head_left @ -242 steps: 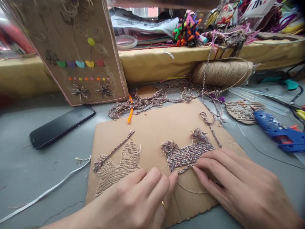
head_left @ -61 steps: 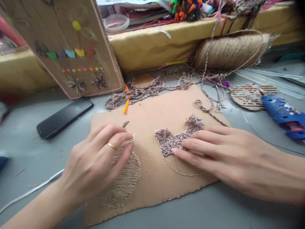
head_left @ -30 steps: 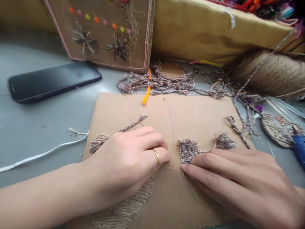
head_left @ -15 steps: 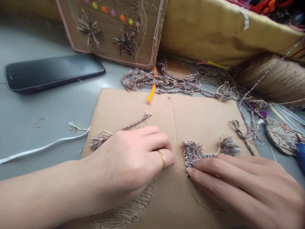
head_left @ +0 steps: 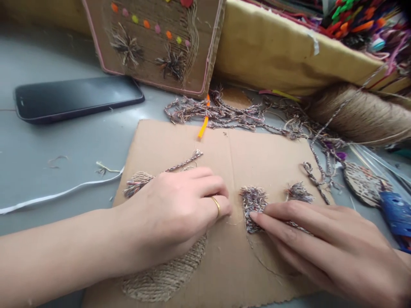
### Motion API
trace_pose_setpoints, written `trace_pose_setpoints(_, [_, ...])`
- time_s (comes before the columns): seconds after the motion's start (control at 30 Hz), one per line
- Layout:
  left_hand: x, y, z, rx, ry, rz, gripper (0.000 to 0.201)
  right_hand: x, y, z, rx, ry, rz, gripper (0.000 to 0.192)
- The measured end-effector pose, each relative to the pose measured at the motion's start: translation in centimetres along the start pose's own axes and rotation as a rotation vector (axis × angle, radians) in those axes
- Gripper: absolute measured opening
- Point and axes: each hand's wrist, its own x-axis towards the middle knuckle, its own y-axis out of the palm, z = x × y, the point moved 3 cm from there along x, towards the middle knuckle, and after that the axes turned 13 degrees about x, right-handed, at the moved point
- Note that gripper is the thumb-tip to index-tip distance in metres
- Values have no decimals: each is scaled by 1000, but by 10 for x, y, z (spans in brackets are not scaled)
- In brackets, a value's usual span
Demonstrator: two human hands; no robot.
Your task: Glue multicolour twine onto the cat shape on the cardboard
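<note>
A sheet of brown cardboard (head_left: pixel 180 141) lies in front of me. My left hand (head_left: pixel 183 209), a gold ring on one finger, rests on its left part with curled fingers; their tips and anything in them are hidden. Under that hand, a jute-twine patch (head_left: pixel 167 278) and a frayed twisted yarn (head_left: pixel 186 161) stick out. My right hand (head_left: pixel 324 239) has its fingers together, tips pressed on a small patch of multicoloured yarn (head_left: pixel 253 205). A strand of this yarn shows between the fingers. Behind them sits a frayed tuft (head_left: pixel 299 192). A curved line runs below the yarn patch.
A phone (head_left: pixel 80 97) lies at the left, with a white cord (head_left: pixel 64 196) nearer. A decorated cardboard panel (head_left: pixel 154 42) leans at the back. Tangled yarn (head_left: pixel 224 111), a twine spool (head_left: pixel 359 111), a yellow box (head_left: pixel 263 51) and a round stone-like piece (head_left: pixel 364 182) stand around.
My right fingertips have shifted slightly up on the yarn patch, and the strand now runs down between the fingers. The left hand stays curled in place. The camera view has shifted slightly.
</note>
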Motion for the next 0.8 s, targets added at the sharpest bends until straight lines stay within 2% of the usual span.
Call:
trace_pose_setpoints(0.17, [-1, 1, 0, 17, 0, -3, 17, 9, -3, 7, 108, 60, 80, 32])
trace_pose_setpoints(0.27, [0, 1, 0, 20, 3, -9, 17, 14, -5, 9, 143, 77, 72, 32])
trace_pose_setpoints(0.43, [0, 1, 0, 24, 7, -14, 18, 15, -5, 0, 246, 226, 39, 40])
trace_pose_setpoints(0.5, [0, 1, 1, 37, 4, -7, 18, 16, -5, 0, 267, 246, 36, 40])
trace_pose_setpoints(0.63, [0, 1, 1, 34, 3, 1, 18, 21, -3, 0, 326, 317, 119, 33])
trace_pose_setpoints(0.73, [0, 1, 0, 33, 4, -3, 18, 24, -5, 1, 301, 250, 126, 30])
trace_pose_setpoints(0.8, [1, 0, 0, 30, 13, -22, 17, 20, -10, 1, 274, 144, 49, 26])
